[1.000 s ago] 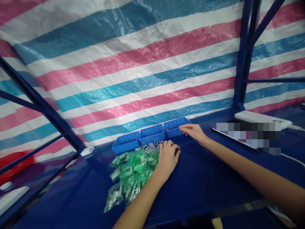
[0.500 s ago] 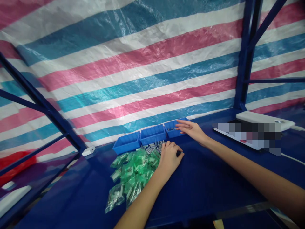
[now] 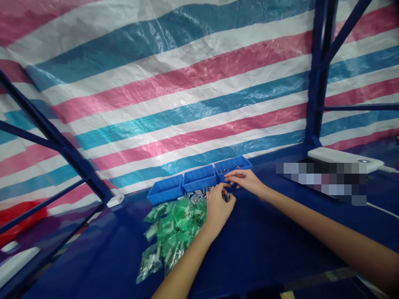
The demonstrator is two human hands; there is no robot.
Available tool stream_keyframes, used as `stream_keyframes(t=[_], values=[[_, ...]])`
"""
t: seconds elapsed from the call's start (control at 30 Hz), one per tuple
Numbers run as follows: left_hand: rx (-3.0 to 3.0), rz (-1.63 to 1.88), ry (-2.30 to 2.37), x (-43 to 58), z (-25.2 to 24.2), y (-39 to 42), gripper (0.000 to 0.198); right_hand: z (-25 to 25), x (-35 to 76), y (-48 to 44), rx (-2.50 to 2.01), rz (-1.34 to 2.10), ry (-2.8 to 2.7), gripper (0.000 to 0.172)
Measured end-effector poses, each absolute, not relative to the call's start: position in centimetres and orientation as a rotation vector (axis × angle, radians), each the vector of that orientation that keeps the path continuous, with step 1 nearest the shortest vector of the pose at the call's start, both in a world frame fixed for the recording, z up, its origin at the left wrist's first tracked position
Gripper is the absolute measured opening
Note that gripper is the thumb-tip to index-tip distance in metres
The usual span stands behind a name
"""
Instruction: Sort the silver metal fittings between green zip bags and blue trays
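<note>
My left hand point(image 3: 218, 207) is curled over the table, closed around small dark metallic parts point(image 3: 227, 197) whose exact kind I cannot make out. Just beyond its fingertips, my right hand point(image 3: 248, 182) reaches in with fingers slightly bent and apart, and no held thing shows. It is in front of the right blue bin point(image 3: 235, 167), which has a few small metal pieces inside. Loose metal cylinders point(image 3: 197, 196) lie beside my left hand, partly hidden by it. Clear and greenish plastic bags point(image 3: 170, 226) of metal parts are heaped to the left of my left forearm.
Two more blue bins, the middle one point(image 3: 199, 177) and the left one point(image 3: 165, 189), stand in the same row. A white adapter point(image 3: 115, 200) sits at the left. At the right lie a white power bank point(image 3: 346, 158) and a blurred-out device point(image 3: 324, 176). A blue post point(image 3: 316, 83) rises behind.
My right hand has come back from over the right bin, down and left toward my left hand, its fingers bending. The parts in my left hand show more now.
</note>
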State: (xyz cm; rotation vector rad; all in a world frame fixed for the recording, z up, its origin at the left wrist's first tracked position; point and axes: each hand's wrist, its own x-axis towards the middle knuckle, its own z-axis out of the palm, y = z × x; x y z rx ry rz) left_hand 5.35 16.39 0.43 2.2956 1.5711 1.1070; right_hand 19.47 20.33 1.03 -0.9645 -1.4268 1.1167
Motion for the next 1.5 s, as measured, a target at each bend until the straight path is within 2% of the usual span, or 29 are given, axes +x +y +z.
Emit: stream_keyframes(t=[0.2,0.43,0.83,1.03,1.27,1.5], values=[[2.039,1.448,1.441,4.8,0.4,16.8,0.02,0.8,19.1,20.1,-0.967,1.198,-1.476,0.025],[1.891,1.63,1.282,4.6,0.9,16.7,0.025,0.4,18.6,19.3,-0.893,1.558,-1.541,0.044],[1.919,1.72,1.211,4.9,1.5,16.1,0.022,0.8,18.2,18.7,-0.734,1.735,-1.283,0.03],[1.858,1.743,1.231,5.0,1.6,15.9,0.033,0.8,18.0,18.6,-0.689,1.751,-1.209,0.031],[1.978,1.734,1.192,5.1,2.0,15.7,0.022,1.3,18.0,18.4,-0.71,1.658,-1.191,0.026],[1.992,1.768,1.198,4.9,2.1,15.9,0.017,1.7,18.0,18.2,-0.739,1.618,-1.165,0.029]])
